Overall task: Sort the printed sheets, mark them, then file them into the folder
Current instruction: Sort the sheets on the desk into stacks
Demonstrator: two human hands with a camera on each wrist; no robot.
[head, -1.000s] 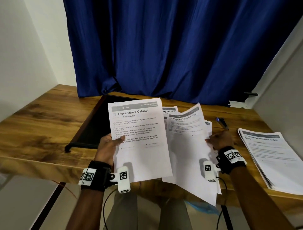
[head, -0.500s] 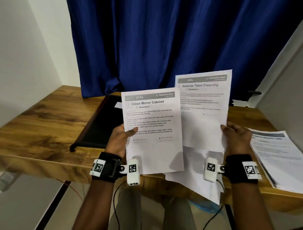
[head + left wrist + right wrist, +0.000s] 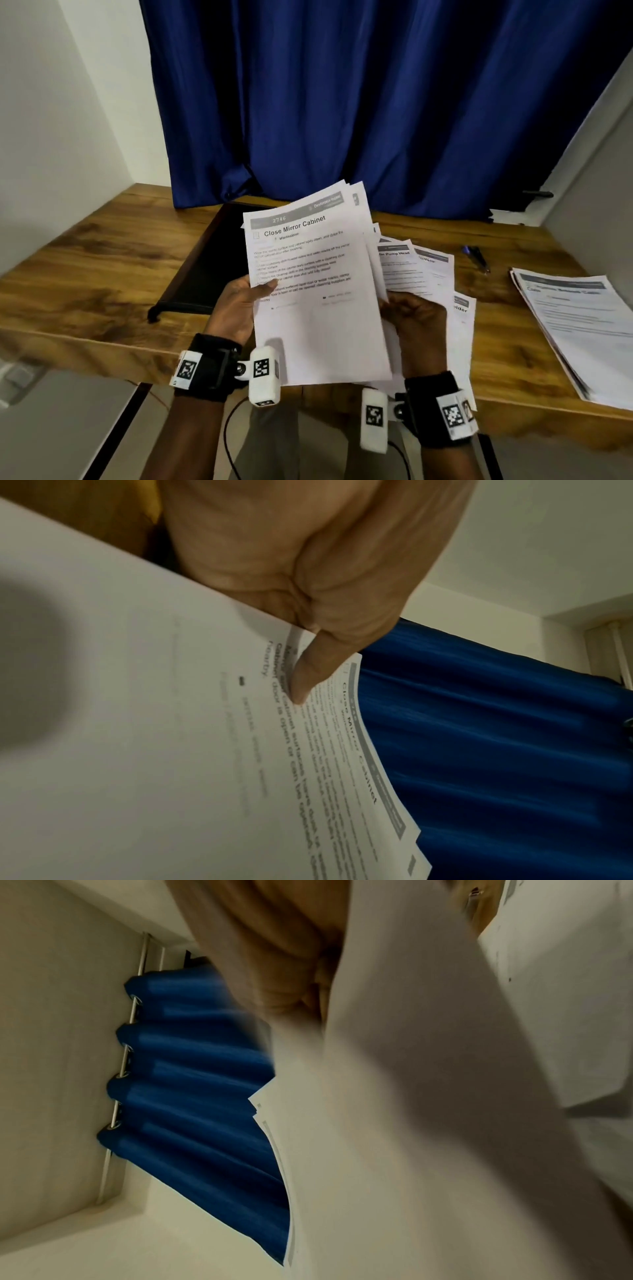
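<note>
My left hand [image 3: 245, 298] holds a stack of printed sheets [image 3: 315, 291] above the table's front edge, thumb pressed on the top sheet titled "Close Mirror Cabinet" [image 3: 359, 750]. My right hand [image 3: 409, 317] grips the stack's right edge, fingers curled round paper. More sheets [image 3: 416, 270] fan out to the right behind the stack and hang past the table edge. The right wrist view shows only blurred paper [image 3: 428, 1123] against the hand [image 3: 274, 961]. An open black folder [image 3: 205, 267] lies on the table behind my left hand.
A pen [image 3: 476, 259] lies on the wooden table [image 3: 85, 274] right of the fanned sheets. Another pile of printed sheets [image 3: 579, 329] sits at the table's right end. A blue curtain [image 3: 359, 102] hangs behind the table, with walls on both sides.
The right hand lifted a "Bedside Table Cleaning" sheet, then brought it down and left behind the left hand's stack. Both hands now meet at the stack, which tilts to the right.
</note>
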